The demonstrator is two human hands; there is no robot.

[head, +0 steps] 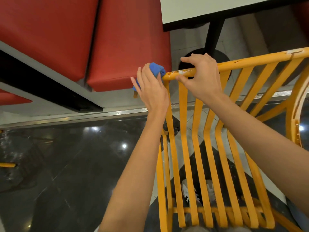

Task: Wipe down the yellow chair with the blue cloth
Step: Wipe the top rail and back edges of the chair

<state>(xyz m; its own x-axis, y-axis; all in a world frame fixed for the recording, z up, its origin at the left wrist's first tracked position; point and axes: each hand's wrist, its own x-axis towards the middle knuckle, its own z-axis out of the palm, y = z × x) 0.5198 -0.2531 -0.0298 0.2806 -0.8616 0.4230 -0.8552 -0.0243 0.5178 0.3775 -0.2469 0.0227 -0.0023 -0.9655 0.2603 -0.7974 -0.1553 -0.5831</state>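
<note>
The yellow chair is a slatted metal frame with chipped paint, tilted so its top rail runs from the centre up to the right edge. My left hand holds the bunched blue cloth against the left end of that rail, at the corner. My right hand grips the rail just to the right of the cloth, fingers curled over it and thumb under it. Most of the cloth is hidden behind my left hand.
A red padded bench fills the upper left, close to the cloth. A white table top on a black pedestal stands behind the rail. Dark glossy floor lies at the left. My shoes show through the slats.
</note>
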